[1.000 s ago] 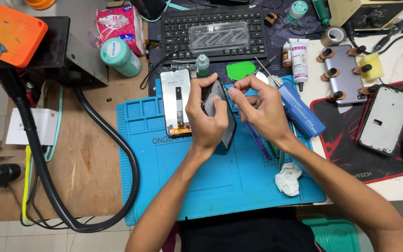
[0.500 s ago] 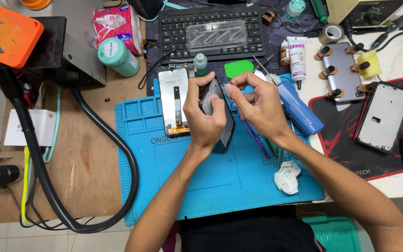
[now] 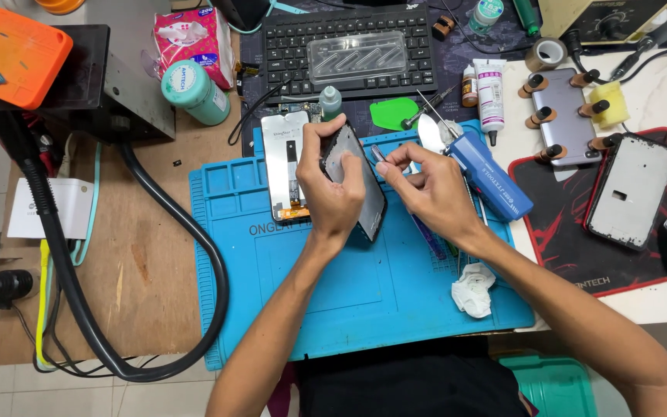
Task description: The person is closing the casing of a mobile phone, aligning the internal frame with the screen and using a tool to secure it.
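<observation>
Phone: a dark phone [image 3: 355, 184] is held tilted on edge above the upper middle of the blue work mat [image 3: 364, 309].
Left hand: the left hand [image 3: 332, 191] is closed around the phone, fingers wrapped over its top and side.
Right hand: the right hand [image 3: 426, 188] is just beside the phone, fingers pinched on a thin metal tool [image 3: 378, 154] whose tip meets the phone's edge.
Mat: 1 loose screen panel [image 3: 284, 164] lies flat left of the phone; a crumpled white wipe [image 3: 472, 289] lies at the mat's right edge; a blue tool [image 3: 489, 174] rests behind the right hand.
Surface: a black keyboard [image 3: 349, 52] sits beyond the mat, and a bare phone frame [image 3: 630, 190] lies on a red-edged pad [image 3: 557, 232] to the right.
</observation>
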